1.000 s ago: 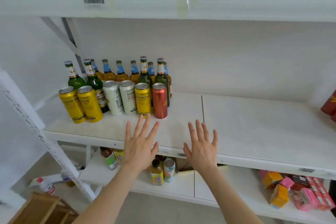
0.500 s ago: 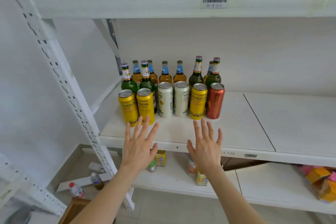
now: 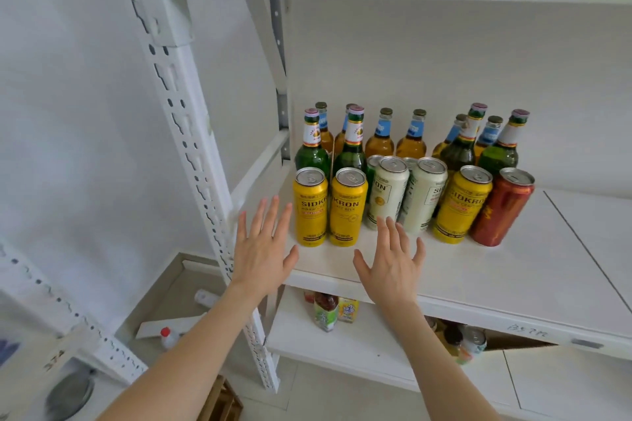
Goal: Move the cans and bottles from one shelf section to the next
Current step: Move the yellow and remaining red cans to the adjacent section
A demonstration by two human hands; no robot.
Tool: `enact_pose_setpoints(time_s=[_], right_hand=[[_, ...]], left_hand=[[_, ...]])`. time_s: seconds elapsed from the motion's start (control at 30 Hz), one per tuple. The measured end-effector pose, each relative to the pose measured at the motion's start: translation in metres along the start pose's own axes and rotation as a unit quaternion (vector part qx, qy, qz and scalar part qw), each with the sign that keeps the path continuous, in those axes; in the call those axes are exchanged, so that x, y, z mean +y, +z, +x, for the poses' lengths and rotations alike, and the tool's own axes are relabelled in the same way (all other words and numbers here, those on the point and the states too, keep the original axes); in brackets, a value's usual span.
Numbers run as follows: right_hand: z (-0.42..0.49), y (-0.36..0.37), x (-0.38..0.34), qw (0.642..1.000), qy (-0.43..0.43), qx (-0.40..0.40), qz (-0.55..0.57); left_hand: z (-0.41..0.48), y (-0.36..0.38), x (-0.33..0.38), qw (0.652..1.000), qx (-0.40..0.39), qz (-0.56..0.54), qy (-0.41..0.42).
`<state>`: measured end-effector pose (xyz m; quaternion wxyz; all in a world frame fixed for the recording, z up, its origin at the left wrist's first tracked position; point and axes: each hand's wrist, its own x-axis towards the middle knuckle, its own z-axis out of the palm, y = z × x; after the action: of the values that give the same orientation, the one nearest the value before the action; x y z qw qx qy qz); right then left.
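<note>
Before the cans (image 3: 403,202), left hand (image 3: 261,255) and right hand (image 3: 393,265) hover (fingers spread, holding nothing).

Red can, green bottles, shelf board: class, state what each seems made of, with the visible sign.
The red can looks like aluminium: glossy printed wall, bare silvery lid with a pull tab. The green bottles seem glass: translucent, with bright highlights and paper neck labels. The shelf board is matte white, painted metal or laminate; the picture leaves that open.
</note>
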<state>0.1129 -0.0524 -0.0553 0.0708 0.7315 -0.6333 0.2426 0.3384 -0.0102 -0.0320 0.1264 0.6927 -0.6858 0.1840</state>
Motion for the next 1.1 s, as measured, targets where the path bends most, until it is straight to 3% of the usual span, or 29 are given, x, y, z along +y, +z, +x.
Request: enact_pose_setpoints(time_s=[0.2,0.3,0.37,0.43,0.53,0.77,0.93,1.1], right_hand=[[0.018,0.027,-0.023,0.998,0.032,-0.008,0.047],[0.03,0.04,-0.029,0.991,0.067,-0.036,0.111],[0.038,0.046,-0.03,0.971,0.092,-0.065,0.21],[0.045,0.049,-0.028,0.936,0.103,-0.079,0.326],[0.055,0.046,-0.024,0.907,0.118,-0.091,0.394],[0.067,0.046,-0.02,0.879,0.138,-0.123,0.441],[0.067,0.042,-0.016,0.87,0.13,-0.132,0.457],[0.055,0.038,-0.008,0.835,0.146,-0.148,0.51]], left_hand=[[0.029,0.016,-0.023,0.998,0.001,-0.058,-0.014],[0.044,0.025,-0.025,0.987,-0.016,-0.159,-0.011],[0.055,0.03,-0.023,0.956,-0.061,-0.287,-0.015],[0.065,0.032,-0.019,0.904,-0.099,-0.415,-0.036],[0.079,0.033,-0.016,0.847,-0.121,-0.513,-0.072],[0.091,0.035,-0.011,0.779,-0.15,-0.595,-0.132],[0.093,0.034,-0.012,0.748,-0.152,-0.63,-0.145],[0.083,0.03,-0.008,0.728,-0.146,-0.651,-0.157]])
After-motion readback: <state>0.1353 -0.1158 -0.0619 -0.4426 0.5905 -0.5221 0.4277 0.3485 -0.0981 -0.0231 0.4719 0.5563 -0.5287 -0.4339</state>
